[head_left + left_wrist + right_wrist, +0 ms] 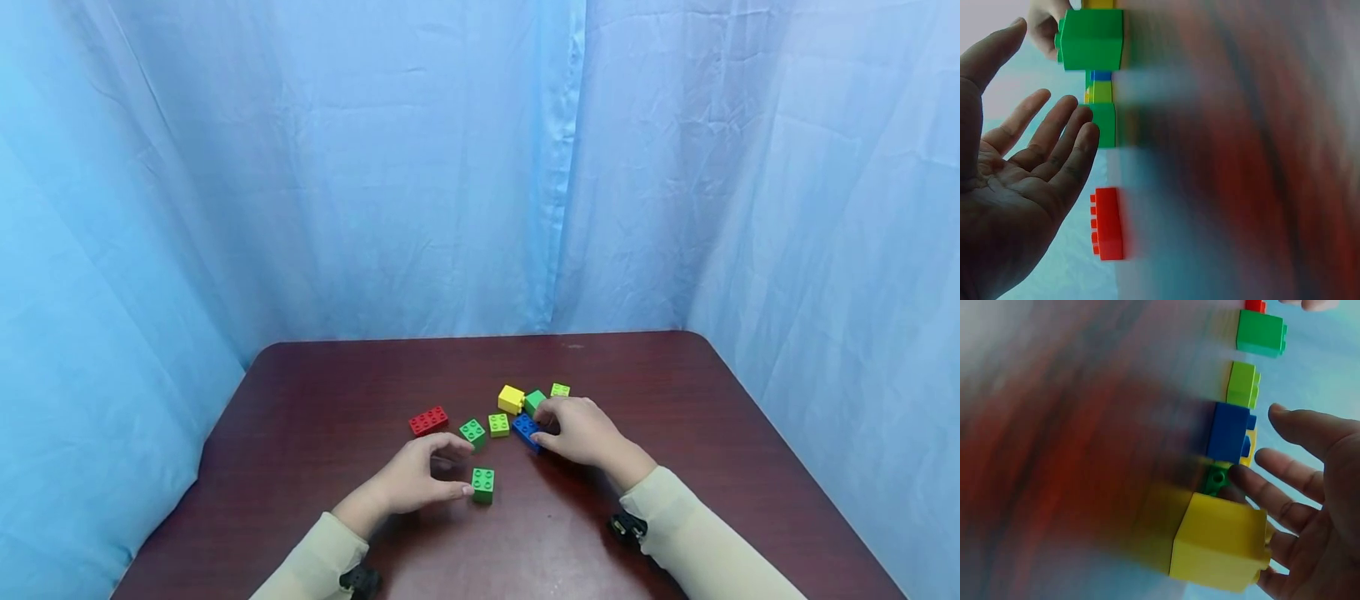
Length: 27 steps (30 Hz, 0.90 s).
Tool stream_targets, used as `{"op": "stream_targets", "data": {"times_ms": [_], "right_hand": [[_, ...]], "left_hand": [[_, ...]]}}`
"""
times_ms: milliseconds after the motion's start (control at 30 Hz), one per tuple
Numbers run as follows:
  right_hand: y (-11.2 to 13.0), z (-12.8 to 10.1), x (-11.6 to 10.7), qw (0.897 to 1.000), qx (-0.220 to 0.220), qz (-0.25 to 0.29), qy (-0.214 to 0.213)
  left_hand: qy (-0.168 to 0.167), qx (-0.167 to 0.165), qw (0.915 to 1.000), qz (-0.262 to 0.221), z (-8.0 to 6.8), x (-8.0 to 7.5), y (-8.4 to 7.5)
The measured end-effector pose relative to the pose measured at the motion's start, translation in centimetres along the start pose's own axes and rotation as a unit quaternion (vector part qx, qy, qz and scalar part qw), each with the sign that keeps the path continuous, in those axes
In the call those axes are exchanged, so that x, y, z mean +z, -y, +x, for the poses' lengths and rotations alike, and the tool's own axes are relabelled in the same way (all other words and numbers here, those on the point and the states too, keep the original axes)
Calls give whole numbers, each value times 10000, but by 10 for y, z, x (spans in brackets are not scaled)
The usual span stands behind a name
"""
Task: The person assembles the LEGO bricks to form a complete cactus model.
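Observation:
My left hand (408, 477) hovers with its fingers spread, the thumb tip right beside the nearest green brick (483, 487). Its fingertips overlap the edge of a second green brick (472, 432). In the left wrist view, the palm (1029, 181) is bare and the fingers are apart. My right hand (577, 429) reaches over the blue brick (527, 430), thumb and fingers parted near its studs. A yellow brick (1219, 540) stands close beside the right fingers in the right wrist view; in the head view the hand hides it. Nothing is gripped.
A red brick (428, 421) lies to the left. Between the hands sits a lime brick (498, 425). Behind the right hand are a yellow brick (512, 399), a green brick (535, 402) and another lime brick (560, 390). Blue curtains (420, 167) surround the dark table (315, 400).

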State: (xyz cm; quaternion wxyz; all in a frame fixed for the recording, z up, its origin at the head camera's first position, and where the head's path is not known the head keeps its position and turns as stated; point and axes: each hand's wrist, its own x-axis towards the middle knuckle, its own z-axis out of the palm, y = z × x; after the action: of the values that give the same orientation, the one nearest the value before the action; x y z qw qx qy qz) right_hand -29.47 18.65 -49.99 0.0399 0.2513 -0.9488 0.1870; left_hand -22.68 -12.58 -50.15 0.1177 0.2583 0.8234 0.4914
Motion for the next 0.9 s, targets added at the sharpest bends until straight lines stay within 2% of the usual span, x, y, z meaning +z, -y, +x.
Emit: {"op": "stream_targets", "data": {"times_ms": [200, 433, 900], "right_hand": [[8, 5, 3, 9994, 170, -286, -50], [17, 10, 3, 9973, 551, -464, 153], [21, 14, 7, 9947, 580, -773, 346]], "left_hand": [[186, 48, 9998, 61, 5, 11, -3], [318, -18, 9994, 162, 10, 21, -1], [-114, -284, 9994, 174, 13, 34, -1]]}}
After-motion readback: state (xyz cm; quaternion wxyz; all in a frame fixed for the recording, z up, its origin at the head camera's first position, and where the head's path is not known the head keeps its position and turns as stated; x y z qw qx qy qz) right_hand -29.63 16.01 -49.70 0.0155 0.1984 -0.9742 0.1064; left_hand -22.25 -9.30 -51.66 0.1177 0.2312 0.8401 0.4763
